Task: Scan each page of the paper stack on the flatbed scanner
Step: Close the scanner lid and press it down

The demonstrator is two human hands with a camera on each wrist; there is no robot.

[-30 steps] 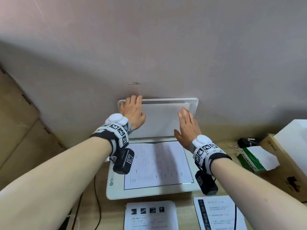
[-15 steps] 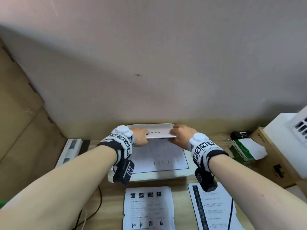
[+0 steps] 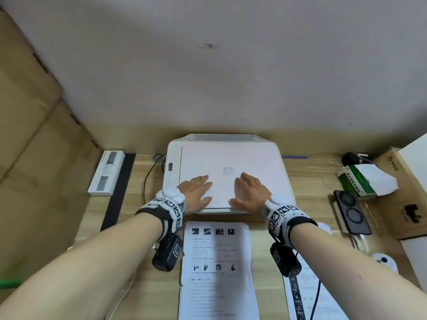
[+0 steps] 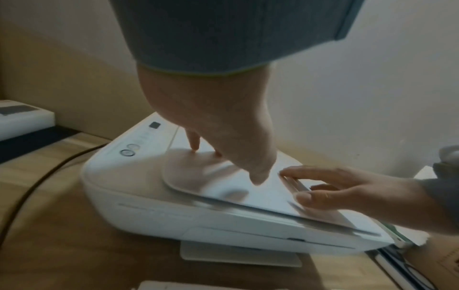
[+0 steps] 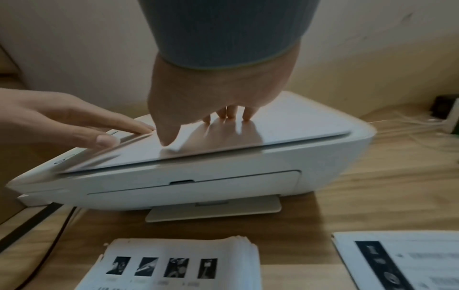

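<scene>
From the head camera, the flatbed scanner (image 3: 227, 174) sits at the centre of the frame on the wooden bench (image 3: 138, 195), its lid (image 3: 231, 162) down flat. The left hand (image 3: 196, 192) and right hand (image 3: 250, 192) lie palm-down on the near half of the lid, fingers straight and spread, gripping nothing. The paper stack (image 3: 217, 271) lies below the scanner in the lower centre, face up, with another printed sheet (image 3: 312, 289) to its right at the lower edge.

In the left wrist view, the left hand (image 4: 218, 125) fills the centre, its fingers (image 4: 195, 142) pressed on the lid (image 4: 223, 176); the right hand (image 4: 347, 188) comes in from the right with its thumb at the lid's near edge. A thin seam shows under the lid's front edge, so it looks closed or all but closed.

The right wrist view shows the right hand (image 5: 218, 94) with fingertips (image 5: 232, 114) flat on the lid (image 5: 285, 125), the left hand (image 5: 74, 119) entering at the left, and the paper stack (image 5: 178, 263) in the lower left, its right edge fanned into many thin leaves.

The lid is probably light, rigid plastic, best lifted by its front lip. The pages look thin, limp and slippery against each other; pinching a fanned corner should free one sheet.
</scene>
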